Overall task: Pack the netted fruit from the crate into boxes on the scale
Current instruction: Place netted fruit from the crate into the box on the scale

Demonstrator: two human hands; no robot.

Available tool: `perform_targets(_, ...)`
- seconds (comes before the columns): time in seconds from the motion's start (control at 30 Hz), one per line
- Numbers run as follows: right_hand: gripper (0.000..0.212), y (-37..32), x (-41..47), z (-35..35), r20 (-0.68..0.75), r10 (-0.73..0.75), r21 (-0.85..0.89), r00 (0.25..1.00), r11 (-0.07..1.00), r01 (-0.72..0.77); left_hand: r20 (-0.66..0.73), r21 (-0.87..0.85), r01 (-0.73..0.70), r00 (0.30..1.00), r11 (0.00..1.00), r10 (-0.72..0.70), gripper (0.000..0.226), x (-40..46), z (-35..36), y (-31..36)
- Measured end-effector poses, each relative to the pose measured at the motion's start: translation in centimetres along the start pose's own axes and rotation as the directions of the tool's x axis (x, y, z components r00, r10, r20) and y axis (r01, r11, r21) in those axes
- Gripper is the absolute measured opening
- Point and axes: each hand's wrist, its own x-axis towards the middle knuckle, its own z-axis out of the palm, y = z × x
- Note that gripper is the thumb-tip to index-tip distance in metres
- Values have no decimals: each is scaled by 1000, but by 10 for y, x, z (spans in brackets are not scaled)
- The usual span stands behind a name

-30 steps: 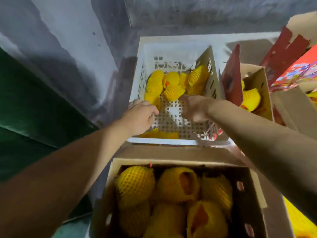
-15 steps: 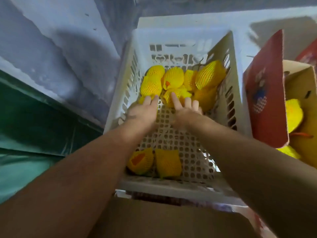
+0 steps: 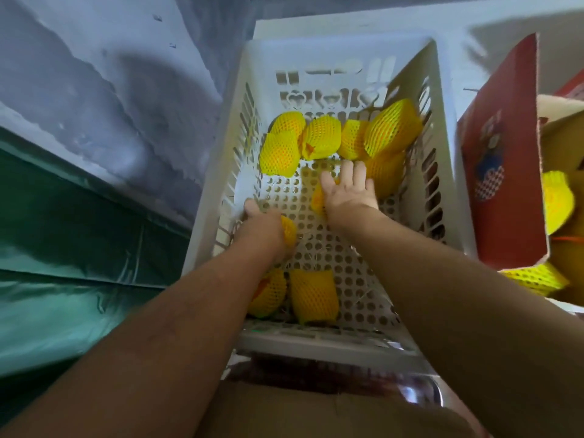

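A white plastic crate stands in front of me. Several fruit in yellow foam net are piled at its far end, and two more lie at its near end. My left hand is inside by the crate's left wall and grips one netted fruit, which shows only at the hand's right edge. My right hand is in the middle of the crate and holds another netted fruit under its palm and thumb, just short of the pile.
To the right stands an open cardboard box with a red printed flap, with netted fruit inside. Brown cardboard lies below the crate's near rim. A green tarp and a grey wall fill the left side.
Both hands reached into the crate to the far pile. They have now drawn back toward me, each with a netted fruit. The packed box in front has dropped out of view.
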Motion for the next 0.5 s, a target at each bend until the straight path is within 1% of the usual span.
perform_targets(0.07, 72, 1, -4, -6, 76, -57, 94, 996, 994, 49, -9, -17, -33, 999, 999, 33, 86, -7, -4, -1)
perform_targets(0.1, 74, 0, -9, -12, 113, -96, 186, 989, 980, 74, -23, -34, -78, 997, 996, 78, 84, -12, -11, -2)
perform_targets(0.13, 75, -1, -16, -22, 134, -145, 303, 980, 948, 99, -52, -68, -140, 989, 988, 137, 75, -19, -21, -5)
perform_targets(0.17, 76, -3, -25, -35, 123, -198, 422, 973, 897, 129, -97, -123, -215, 974, 969, 204, 60, -26, -31, -9)
perform_targets(0.2, 76, -3, -34, -50, 74, -245, 524, 967, 835, 171, -142, -209, -270, 959, 940, 243, 45, -37, -42, -15)
perform_targets(0.23, 76, -3, -42, -67, 8, -274, 590, 962, 778, 216, -187, -306, -302, 949, 903, 254, 38, -49, -51, -21)
perform_targets(0.27, 75, 0, -51, -85, -49, -279, 633, 959, 734, 246, -209, -413, -310, 947, 856, 242, 40, -65, -61, -27)
perform_targets(0.3, 75, 4, -61, -102, -97, -271, 674, 958, 690, 264, -218, -516, -300, 952, 802, 215, 49, -84, -68, -31)
perform_targets(0.33, 73, 8, -73, -121, -145, -263, 721, 954, 632, 284, -241, -585, -292, 953, 757, 182, 59, -104, -75, -35)
perform_targets(0.37, 71, 12, -87, -139, -193, -263, 766, 945, 561, 313, -270, -630, -300, 949, 716, 160, 64, -124, -78, -39)
perform_targets(0.4, 67, 15, -103, -157, -236, -273, 802, 933, 487, 345, -293, -672, -313, 945, 671, 147, 62, -146, -80, -43)
perform_targets(0.43, 65, 17, -121, -172, -272, -286, 823, 919, 426, 376, -314, -728, -337, 938, 598, 146, 52, -167, -80, -46)
perform_targets(0.47, 64, 17, -141, -185, -307, -304, 833, 902, 373, 409, -329, -796, -357, 933, 489, 146, 46, -187, -78, -47)
perform_targets(0.5, 63, 16, -163, -196, -339, -320, 838, 885, 324, 438, -340, -859, -365, 931, 358, 133, 48, -206, -73, -47)
